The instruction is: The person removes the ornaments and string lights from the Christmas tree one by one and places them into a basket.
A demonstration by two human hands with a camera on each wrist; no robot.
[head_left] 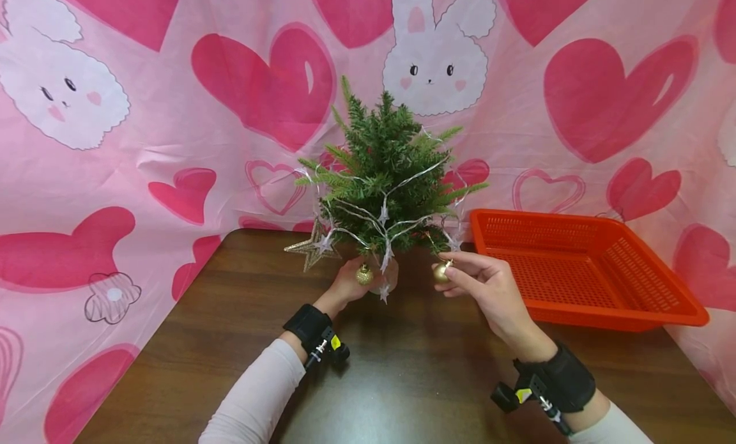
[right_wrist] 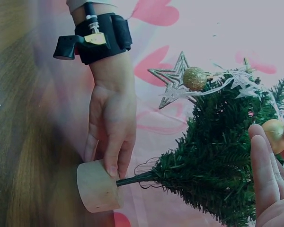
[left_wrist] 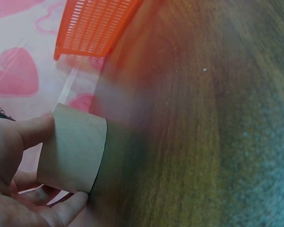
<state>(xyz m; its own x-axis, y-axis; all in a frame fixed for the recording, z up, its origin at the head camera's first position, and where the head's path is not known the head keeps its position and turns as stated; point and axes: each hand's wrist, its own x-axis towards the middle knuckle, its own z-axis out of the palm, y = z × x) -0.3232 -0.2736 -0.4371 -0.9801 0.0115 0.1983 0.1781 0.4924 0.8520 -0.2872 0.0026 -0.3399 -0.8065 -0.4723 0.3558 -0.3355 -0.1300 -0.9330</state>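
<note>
A small artificial Christmas tree (head_left: 382, 169) stands on the table, its trunk set in a round wooden base (left_wrist: 75, 149). My left hand (head_left: 346, 282) grips that base, thumb and fingers on either side of it. In my right hand (head_left: 496, 294) a smooth gold bauble (head_left: 441, 273) is pinched between thumb and fingers, right beside a low branch on the tree's right. A glittery gold bauble (head_left: 364, 275) hangs low at the front. From the left side hangs a gold star ornament (head_left: 313, 248). Clear string lights with star-shaped ends (head_left: 383, 215) wrap around the branches.
To the right of the tree sits an orange plastic basket (head_left: 609, 321) with perforated walls. The dark wooden table (head_left: 379, 393) reaches back to a pink curtain (head_left: 172, 137) printed with hearts and rabbits, close behind the tree.
</note>
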